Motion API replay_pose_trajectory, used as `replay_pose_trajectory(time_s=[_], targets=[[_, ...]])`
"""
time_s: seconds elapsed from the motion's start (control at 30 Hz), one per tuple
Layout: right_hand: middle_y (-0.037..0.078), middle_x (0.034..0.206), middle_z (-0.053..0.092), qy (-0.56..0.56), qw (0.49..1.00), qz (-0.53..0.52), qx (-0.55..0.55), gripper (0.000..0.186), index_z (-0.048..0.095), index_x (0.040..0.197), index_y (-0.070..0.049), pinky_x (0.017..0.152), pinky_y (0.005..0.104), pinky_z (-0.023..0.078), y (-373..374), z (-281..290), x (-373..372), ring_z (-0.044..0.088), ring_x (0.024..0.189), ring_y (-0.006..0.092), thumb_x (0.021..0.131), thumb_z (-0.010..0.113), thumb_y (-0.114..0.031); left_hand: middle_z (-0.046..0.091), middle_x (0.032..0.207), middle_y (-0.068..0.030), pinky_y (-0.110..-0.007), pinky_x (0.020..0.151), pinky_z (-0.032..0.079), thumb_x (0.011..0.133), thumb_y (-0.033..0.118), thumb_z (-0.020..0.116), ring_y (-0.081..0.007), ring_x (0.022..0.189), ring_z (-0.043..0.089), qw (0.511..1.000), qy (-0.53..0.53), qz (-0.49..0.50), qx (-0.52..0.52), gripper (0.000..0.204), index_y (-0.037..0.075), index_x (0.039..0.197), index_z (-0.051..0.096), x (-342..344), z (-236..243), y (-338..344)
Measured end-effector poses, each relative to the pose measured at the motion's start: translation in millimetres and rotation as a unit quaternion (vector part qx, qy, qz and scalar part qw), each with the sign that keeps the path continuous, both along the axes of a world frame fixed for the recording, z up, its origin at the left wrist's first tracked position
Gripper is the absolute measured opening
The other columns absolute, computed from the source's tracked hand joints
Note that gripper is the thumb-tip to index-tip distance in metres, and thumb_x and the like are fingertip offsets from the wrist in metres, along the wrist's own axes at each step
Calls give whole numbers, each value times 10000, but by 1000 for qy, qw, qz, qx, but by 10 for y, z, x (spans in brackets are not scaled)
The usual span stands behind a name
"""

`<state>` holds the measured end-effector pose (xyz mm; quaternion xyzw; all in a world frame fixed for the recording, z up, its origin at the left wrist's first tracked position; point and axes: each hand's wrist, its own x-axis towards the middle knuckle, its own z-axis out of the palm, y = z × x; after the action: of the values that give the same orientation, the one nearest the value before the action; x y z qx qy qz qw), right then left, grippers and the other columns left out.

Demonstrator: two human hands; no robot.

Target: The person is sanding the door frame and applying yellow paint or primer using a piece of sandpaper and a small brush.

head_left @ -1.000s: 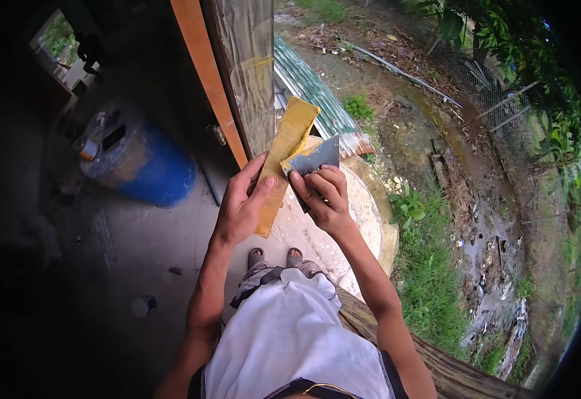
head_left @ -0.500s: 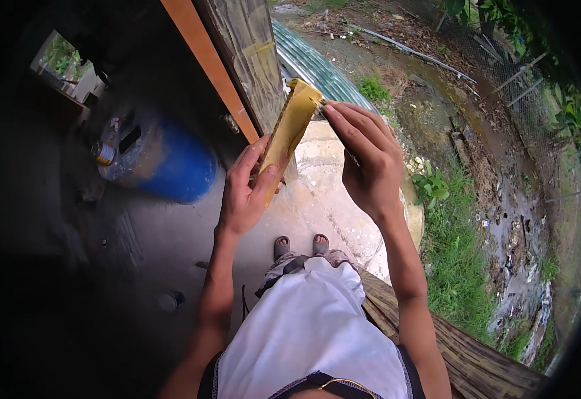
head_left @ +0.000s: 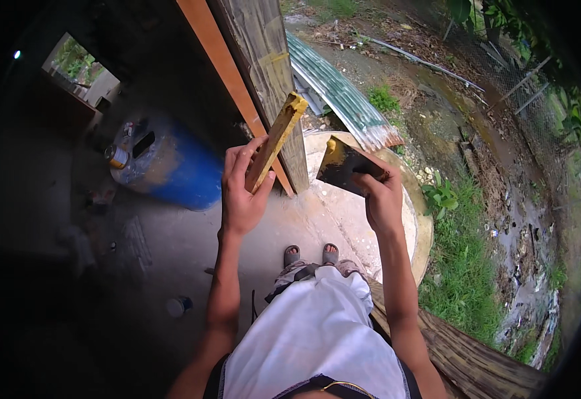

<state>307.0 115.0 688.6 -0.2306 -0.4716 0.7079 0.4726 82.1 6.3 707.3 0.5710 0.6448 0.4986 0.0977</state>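
Note:
My left hand (head_left: 242, 193) is closed round a narrow board (head_left: 278, 139) smeared with yellow putty. The board is tilted up, its edge toward me, and a thick lump of putty sits at its upper end. In my right hand (head_left: 385, 199) is a thin, dark, square putty spreader (head_left: 344, 169), pinched between thumb and fingers. A dab of yellow putty clings to the spreader's upper left corner. A gap separates spreader and board.
Beyond my left hand stands a wooden post (head_left: 267, 73) with an orange strip (head_left: 219, 73). A blue barrel (head_left: 187, 174) at left bears a can (head_left: 116, 157) and a dark flat object (head_left: 144, 144). Corrugated sheeting (head_left: 340, 93) lies outside; a wooden beam (head_left: 457, 346) runs lower right.
The spreader has come away from the board's upper end, moving right and down, and now shows its flat face. The board has turned from its broad, putty-covered face to edge-on.

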Motion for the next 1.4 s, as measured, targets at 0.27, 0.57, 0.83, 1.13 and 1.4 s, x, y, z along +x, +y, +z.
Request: replay_pose_trajectory(time_s=[0.27, 0.57, 0.83, 1.13, 1.4], targets=[[165, 959, 705, 227, 861, 78, -448, 125, 579, 1005, 24, 826, 401, 634, -162, -181, -254, 730, 842, 274, 901, 579, -45, 500, 1095, -111, -388, 859, 485, 659, -185, 687, -292, 970, 532, 971, 195, 134, 30, 769, 188, 1330, 633, 12, -193, 110], [227, 1054, 713, 297, 813, 71, -496, 243, 589, 1103, 107, 837, 381, 652, -69, -302, -329, 746, 901, 302, 900, 524, -11, 494, 1088, -68, -382, 857, 470, 788, -106, 605, -290, 961, 499, 940, 332, 73, 33, 695, 348, 1309, 680, -267, -344, -54], [98, 983, 736, 235, 921, -32, -310, 100, 677, 945, -17, 845, 345, 595, 185, 9, 55, 716, 893, 218, 902, 608, -74, 589, 1111, -74, -355, 805, 528, 866, -64, 644, -255, 966, 624, 994, 109, -15, -18, 527, 206, 1317, 683, -492, -447, -365], [78, 1111, 711, 175, 945, 6, -277, 272, 664, 1134, -36, 990, 436, 516, 283, -345, 321, 666, 1056, 238, 883, 682, -139, 707, 1022, -100, -305, 820, 563, 914, 7, 685, -164, 910, 694, 975, -157, -143, -67, 340, -25, 1250, 640, -465, -319, -532], [86, 1096, 716, 98, 960, 109, -240, 385, 618, 1241, -15, 979, 437, 552, 187, -338, 39, 701, 1027, 250, 866, 625, -103, 707, 995, -107, -322, 740, 597, 935, 154, 721, -203, 806, 727, 871, -390, -271, -126, 352, -43, 1213, 635, -522, -366, -499]])
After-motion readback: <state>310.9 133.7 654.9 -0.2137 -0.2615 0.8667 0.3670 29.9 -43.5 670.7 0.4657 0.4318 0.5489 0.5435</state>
